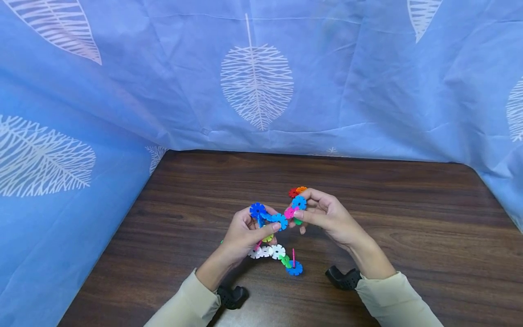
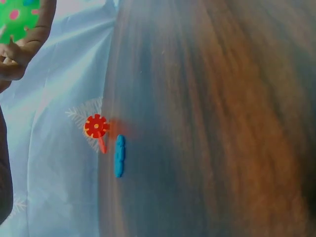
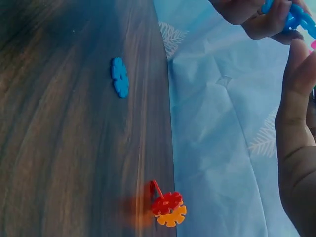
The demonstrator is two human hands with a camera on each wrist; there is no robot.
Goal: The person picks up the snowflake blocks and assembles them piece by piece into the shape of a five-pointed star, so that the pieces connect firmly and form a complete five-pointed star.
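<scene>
My left hand (image 1: pixel 239 236) pinches a light blue flower-shaped plastic disc (image 1: pixel 279 221) between thumb and fingers. Joined to it are more blue discs, including a dark blue one (image 1: pixel 257 210). Opposite, my right hand (image 1: pixel 333 217) pinches a pink disc (image 1: pixel 290 212), which sits against a blue disc (image 1: pixel 299 202) and a green one (image 1: pixel 298 221). The blue and pink discs meet between the hands; whether they interlock is unclear. Below hangs or lies a row of white discs (image 1: pixel 265 251), with a green disc (image 1: pixel 285 260) and a blue disc (image 1: pixel 295 269) at its right end.
Behind my right hand, a red disc (image 3: pixel 168 202) and an orange disc (image 3: pixel 171 217) stand together on the wooden table (image 1: pixel 408 218). A single blue disc (image 3: pixel 120 77) lies apart in the right wrist view. Blue leaf-print cloth (image 1: pixel 327 91) borders the table's back and left.
</scene>
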